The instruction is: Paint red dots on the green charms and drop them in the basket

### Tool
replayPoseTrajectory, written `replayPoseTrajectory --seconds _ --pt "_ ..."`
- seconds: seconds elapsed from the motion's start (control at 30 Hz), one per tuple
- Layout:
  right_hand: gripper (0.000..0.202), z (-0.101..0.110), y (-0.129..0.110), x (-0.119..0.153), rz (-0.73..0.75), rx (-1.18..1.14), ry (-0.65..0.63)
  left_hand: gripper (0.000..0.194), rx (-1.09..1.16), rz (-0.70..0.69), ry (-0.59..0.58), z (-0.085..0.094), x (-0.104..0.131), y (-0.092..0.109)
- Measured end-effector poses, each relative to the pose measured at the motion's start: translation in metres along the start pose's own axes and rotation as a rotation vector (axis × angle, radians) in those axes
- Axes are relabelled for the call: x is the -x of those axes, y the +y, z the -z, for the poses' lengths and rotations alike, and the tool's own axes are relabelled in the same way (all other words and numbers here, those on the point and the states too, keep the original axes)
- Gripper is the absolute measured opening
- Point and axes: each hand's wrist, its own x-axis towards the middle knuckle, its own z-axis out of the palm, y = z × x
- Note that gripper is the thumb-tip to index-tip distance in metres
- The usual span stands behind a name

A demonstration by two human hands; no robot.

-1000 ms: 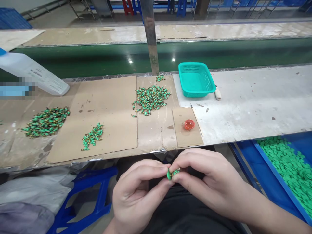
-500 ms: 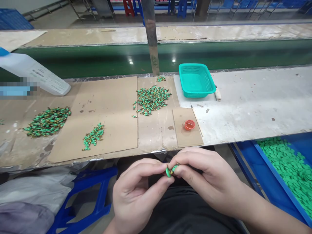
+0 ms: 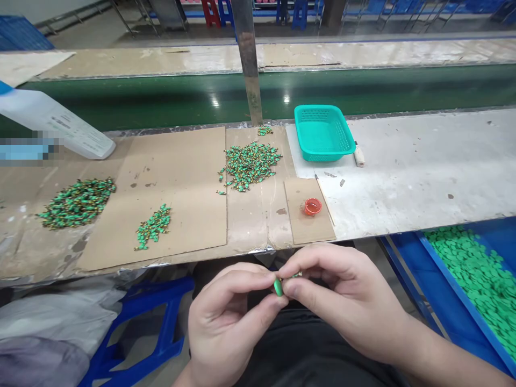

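Between the thumb and forefinger of my left hand (image 3: 231, 317) is a green disc (image 3: 278, 287), held on edge below the table's front. My right hand (image 3: 342, 293) pinches a small green-and-gold piece (image 3: 297, 274), mostly covered by the fingertips, right against the disc. Similar small pieces lie on the table in a large middle pile (image 3: 252, 165), a left pile (image 3: 78, 203) and a smaller pile (image 3: 153, 227) on cardboard (image 3: 189, 193). A red cup (image 3: 313, 206) with liquid stands on a small cardboard piece (image 3: 298, 228), just beyond my right hand.
A teal basket (image 3: 325, 134) stands at the table's back. At the right, a blue tray (image 3: 463, 301) holds many green discs (image 3: 479, 274). A white bottle (image 3: 60, 121) lies tilted at the left. A blue stool (image 3: 161, 328) is below the table, and a metal post (image 3: 248, 59) rises behind it.
The fingers of my right hand have shifted left over the small piece, covering more of it and closing in on the disc. My left hand has barely moved.
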Motion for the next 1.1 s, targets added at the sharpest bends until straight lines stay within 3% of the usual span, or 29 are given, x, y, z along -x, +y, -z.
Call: replayPoseTrajectory --seconds 0.17,0.37,0.57,0.73,0.9,1.1 --pt "0.019 0.006 -0.003 0.000 0.010 -0.104 -0.067 0.017 0.220 0.135 -0.018 -0.001 -0.001 0.000" --pt "0.025 0.009 -0.006 0.001 0.013 -0.086 -0.108 0.022 0.422 0.261 -0.063 -0.001 -0.001 -0.004" --pt "0.016 0.011 -0.009 -0.002 0.260 0.199 -0.090 0.012 0.398 0.265 -0.060 -0.001 -0.001 -0.004" --pt "0.012 0.006 -0.007 -0.001 0.186 0.146 -0.022 0.011 0.379 0.256 -0.049 -0.001 0.000 -0.004" --pt "0.015 0.005 -0.005 0.001 0.121 0.086 -0.033 0.012 0.388 0.239 -0.048 -0.002 0.001 -0.005" --pt "0.010 0.008 -0.005 0.001 0.271 0.234 -0.031 0.013 0.387 0.227 -0.055 -0.002 0.001 -0.007"
